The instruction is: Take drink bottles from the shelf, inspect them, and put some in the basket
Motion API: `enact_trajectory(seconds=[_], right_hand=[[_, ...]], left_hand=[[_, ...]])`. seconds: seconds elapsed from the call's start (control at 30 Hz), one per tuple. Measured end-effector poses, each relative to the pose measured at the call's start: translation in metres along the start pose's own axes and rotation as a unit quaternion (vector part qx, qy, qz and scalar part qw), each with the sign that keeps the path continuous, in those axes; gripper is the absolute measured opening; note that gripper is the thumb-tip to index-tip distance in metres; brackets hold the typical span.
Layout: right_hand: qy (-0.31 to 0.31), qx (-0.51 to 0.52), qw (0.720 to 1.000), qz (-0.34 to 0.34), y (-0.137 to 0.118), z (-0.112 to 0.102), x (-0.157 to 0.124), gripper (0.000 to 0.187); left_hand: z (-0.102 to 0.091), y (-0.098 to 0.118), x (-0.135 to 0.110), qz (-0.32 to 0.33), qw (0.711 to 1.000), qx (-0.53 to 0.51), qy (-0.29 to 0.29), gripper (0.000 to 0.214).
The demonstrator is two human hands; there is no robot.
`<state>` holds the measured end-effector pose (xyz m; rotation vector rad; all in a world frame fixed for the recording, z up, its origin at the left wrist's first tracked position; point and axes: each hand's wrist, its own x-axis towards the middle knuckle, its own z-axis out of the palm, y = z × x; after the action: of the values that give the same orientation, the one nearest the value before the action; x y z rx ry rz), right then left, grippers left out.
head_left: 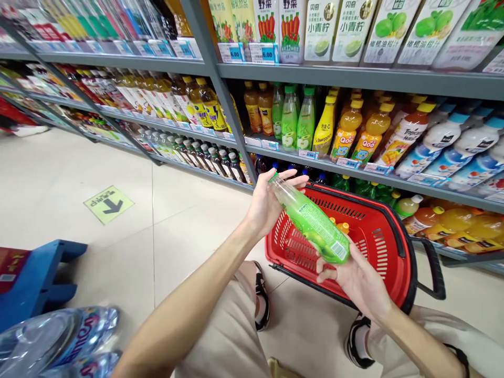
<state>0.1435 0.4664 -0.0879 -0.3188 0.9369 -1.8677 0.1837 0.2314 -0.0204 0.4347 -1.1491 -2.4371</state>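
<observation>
The left hand [264, 206] is closed around the neck end of a green bottle [311, 221], palm against its side and fingers curled over the top near the cap. The right hand [356, 281] lies palm-up under the bottle's base, its fingers loosely curved and cradling the bottom rather than clamped round it. Between the two, the bottle lies tilted. Its long axis runs from the cap, up and away at the left hand, down to the base, nearer the body at the right hand. Both hands touch it, one at each end, so neither is the nearer.

Directly beneath and just beyond the hands stands a red basket [394, 223], open side up, with a black handle [433, 270] swung out past the right hand. The bottle hangs over the basket's near-left part and does not touch the rim. Down inside, just beyond the bottle's lower end, an orange-capped bottle [342, 227] shows; what else the basket holds is hidden.

Beyond the basket, a shelf [354, 79] carries rows of drinks. Among them, above the left hand, stand two more green bottles [297, 123], upright. Far off to the left of the left arm, a blue platform [39, 278] sits on the floor [189, 231], with wrapped water bottles [59, 336] nearer the body.
</observation>
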Motion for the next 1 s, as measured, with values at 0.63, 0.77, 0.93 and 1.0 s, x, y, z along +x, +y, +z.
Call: enact_trajectory(seconds=[0.63,0.77,0.93,1.0], right_hand=[[0.042,-0.246,0.951,-0.181,0.012,-0.015,-0.003,0.062],[0.069,-0.324,0.913,-0.239,0.018,-0.014,-0.005,0.062],[0.121,-0.443,0.837,-0.298,0.021,-0.025,-0.009,0.060],[0.131,-0.466,0.817,-0.314,0.020,-0.028,-0.010,0.060]], left_hand=[[-0.003,0.000,-0.003,0.010,0.998,-0.065,-0.010,0.056],[-0.005,-0.002,-0.002,0.010,0.998,-0.053,-0.015,0.059],[-0.006,-0.004,-0.002,0.008,0.999,-0.044,-0.028,0.063],[-0.006,-0.005,-0.001,0.008,0.998,-0.047,-0.038,0.064]])
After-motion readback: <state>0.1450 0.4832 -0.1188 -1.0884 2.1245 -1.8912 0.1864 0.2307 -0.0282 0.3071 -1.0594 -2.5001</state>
